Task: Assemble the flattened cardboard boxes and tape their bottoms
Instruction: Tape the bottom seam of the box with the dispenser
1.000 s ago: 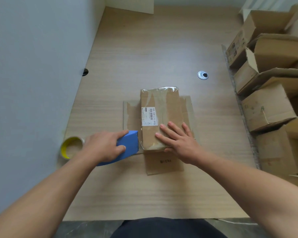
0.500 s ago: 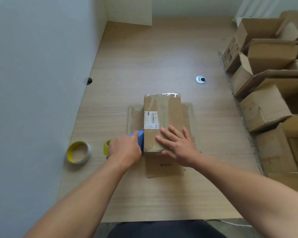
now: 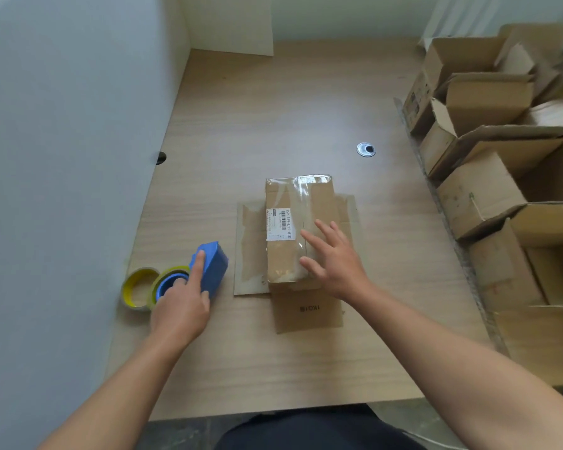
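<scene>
Left hand (image 3: 179, 306): you grip the tape dispenser (image 3: 213, 271), now drawn left of the box (image 3: 286, 254).
Right hand (image 3: 335, 264): fingers spread over the box, perhaps lifted.
Hidden: dispenser handle, under your palm.

A light wooden table (image 3: 273, 108) has a round silver cap (image 3: 366, 149) in it. A grey wall (image 3: 62, 157) stands on the left, with a small dark hole (image 3: 160, 157) beside it.

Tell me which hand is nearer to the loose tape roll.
Left. The left hand holds the dispenser right beside the tape roll; the right hand is over the box, farther right.
</scene>
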Motion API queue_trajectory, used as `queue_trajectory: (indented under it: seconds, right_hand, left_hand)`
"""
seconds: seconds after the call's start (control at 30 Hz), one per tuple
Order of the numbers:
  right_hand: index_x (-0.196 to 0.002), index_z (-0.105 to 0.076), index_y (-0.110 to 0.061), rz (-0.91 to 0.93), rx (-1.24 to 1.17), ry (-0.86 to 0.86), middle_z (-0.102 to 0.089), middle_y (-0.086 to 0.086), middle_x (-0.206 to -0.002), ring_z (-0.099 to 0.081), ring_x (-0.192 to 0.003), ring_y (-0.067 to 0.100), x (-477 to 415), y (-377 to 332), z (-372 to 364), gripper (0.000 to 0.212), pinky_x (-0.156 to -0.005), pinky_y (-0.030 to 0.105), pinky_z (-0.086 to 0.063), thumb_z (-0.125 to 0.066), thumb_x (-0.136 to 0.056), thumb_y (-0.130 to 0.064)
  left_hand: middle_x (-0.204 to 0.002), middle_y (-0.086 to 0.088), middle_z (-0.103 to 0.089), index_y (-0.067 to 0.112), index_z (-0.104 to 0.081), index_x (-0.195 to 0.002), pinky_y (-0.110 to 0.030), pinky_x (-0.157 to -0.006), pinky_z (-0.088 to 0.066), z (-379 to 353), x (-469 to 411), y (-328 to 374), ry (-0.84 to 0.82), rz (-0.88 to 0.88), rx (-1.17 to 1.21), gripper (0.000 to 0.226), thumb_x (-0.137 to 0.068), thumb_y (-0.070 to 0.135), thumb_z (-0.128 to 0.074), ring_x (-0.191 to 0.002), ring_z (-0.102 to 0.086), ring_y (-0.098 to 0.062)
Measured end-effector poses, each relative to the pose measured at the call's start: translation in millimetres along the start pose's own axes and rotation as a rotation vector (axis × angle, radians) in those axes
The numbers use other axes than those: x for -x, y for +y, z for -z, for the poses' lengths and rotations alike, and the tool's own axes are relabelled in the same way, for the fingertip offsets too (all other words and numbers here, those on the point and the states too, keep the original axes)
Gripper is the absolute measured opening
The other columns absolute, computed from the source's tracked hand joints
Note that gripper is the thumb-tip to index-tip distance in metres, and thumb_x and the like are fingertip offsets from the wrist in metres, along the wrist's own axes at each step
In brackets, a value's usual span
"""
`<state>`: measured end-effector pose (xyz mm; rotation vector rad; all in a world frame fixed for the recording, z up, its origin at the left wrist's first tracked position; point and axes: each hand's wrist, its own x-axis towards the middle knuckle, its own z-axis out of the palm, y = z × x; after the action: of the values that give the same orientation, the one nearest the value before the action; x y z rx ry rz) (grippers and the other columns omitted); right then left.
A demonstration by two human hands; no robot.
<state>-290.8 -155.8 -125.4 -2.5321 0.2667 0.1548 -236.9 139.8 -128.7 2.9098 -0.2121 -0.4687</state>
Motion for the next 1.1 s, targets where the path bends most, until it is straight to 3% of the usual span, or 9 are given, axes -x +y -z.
queue_trajectory:
  seconds: [0.3,0.47,0.57,0.67,0.73,0.8,0.87,0.9,1.1]
  right_hand:
    - [-0.155,-0.029,-0.033,-0.266,-0.357,0.205,-0.019,0.0,-0.164,-0.019,-0.149,0.02,22,3,-4,0.067,-0.118,0.032,-0.017,-0.062,-0.097,-0.035]
    - [-0.156,-0.029,-0.025,-0.399,-0.477,0.192,-0.039,0.002,-0.156,-0.038,-0.141,0.017,40,15,-4,0.069,-0.117,0.032,-0.029,-0.063,-0.097,-0.033]
    - [-0.154,-0.035,-0.024,-0.493,-0.567,0.157,-0.051,0.002,-0.147,-0.049,-0.133,0.017,46,18,-8,0.064,-0.11,0.032,-0.038,-0.063,-0.097,-0.035]
    - [-0.148,-0.046,-0.022,-0.539,-0.57,0.153,-0.057,0.004,-0.142,-0.052,-0.131,0.018,47,17,-14,0.052,-0.103,0.026,-0.038,-0.058,-0.099,-0.033]
    - [-0.15,-0.043,-0.019,-0.591,-0.562,0.182,-0.059,0.007,-0.14,-0.051,-0.131,0.024,47,15,-19,0.056,-0.105,0.03,-0.037,-0.058,-0.099,-0.035]
    - [-0.142,-0.055,-0.017,-0.652,-0.562,0.254,-0.067,0.007,-0.126,-0.057,-0.123,0.029,46,13,-21,0.049,-0.099,0.034,-0.041,-0.061,-0.098,-0.037]
    - [-0.102,-0.073,-0.017,-0.655,-0.534,0.303,-0.072,0.005,-0.096,-0.061,-0.101,0.034,45,14,-24,0.023,-0.083,0.036,-0.044,-0.061,-0.097,-0.035]
    - [-0.09,-0.071,-0.013,-0.643,-0.524,0.311,-0.071,0.007,-0.087,-0.06,-0.093,0.034,45,15,-25,0.026,-0.077,0.036,-0.043,-0.06,-0.097,-0.035]
    - [-0.095,-0.074,-0.009,-0.634,-0.527,0.326,-0.075,0.011,-0.094,-0.064,-0.097,0.03,44,17,-24,0.029,-0.084,0.034,-0.047,-0.064,-0.095,-0.035]
  left_hand:
    - [-0.095,-0.013,-0.051,0.035,0.008,-0.157,-0.039,-0.075,-0.044,-24,2,-8,0.008,0.149,0.2,0.079,-0.101,0.029,-0.047,-0.082,-0.05,-0.028]
    - [-0.131,-0.02,-0.047,0.028,-0.014,-0.157,-0.044,-0.097,-0.043,-5,3,2,0.018,0.145,0.016,0.073,-0.096,0.039,-0.052,-0.118,-0.048,-0.039]
    - [-0.145,-0.02,-0.042,0.011,-0.037,-0.15,-0.044,-0.106,-0.036,2,12,28,0.162,-0.013,0.293,0.065,-0.094,0.032,-0.062,-0.132,-0.042,-0.039]
    - [-0.155,-0.008,-0.04,0.011,-0.034,-0.153,-0.037,-0.117,-0.029,-8,18,74,-0.085,-0.052,0.581,0.071,-0.095,0.041,-0.062,-0.143,-0.036,-0.023]
    - [-0.151,-0.004,-0.046,0.015,-0.036,-0.153,-0.037,-0.114,-0.033,-17,19,98,-0.213,0.067,0.716,0.072,-0.094,0.047,-0.061,-0.141,-0.04,-0.022]
    - [-0.13,-0.001,-0.064,0.018,-0.054,-0.139,-0.036,-0.101,-0.044,-25,17,114,-0.19,0.122,0.768,0.052,-0.095,0.045,-0.059,-0.127,-0.054,-0.025]
    - [-0.115,-0.003,-0.069,0.018,-0.061,-0.127,-0.037,-0.093,-0.046,-30,16,124,-0.149,0.125,0.732,0.04,-0.097,0.043,-0.055,-0.116,-0.059,-0.028]
    - [-0.118,-0.008,-0.068,0.014,-0.061,-0.128,-0.041,-0.097,-0.046,-32,14,126,-0.131,0.157,0.726,0.042,-0.099,0.043,-0.052,-0.116,-0.057,-0.031]
    - [-0.121,-0.015,-0.067,0.007,-0.063,-0.125,-0.04,-0.103,-0.041,-41,1,138,-0.046,0.317,0.748,0.046,-0.101,0.042,-0.045,-0.122,-0.052,-0.036]
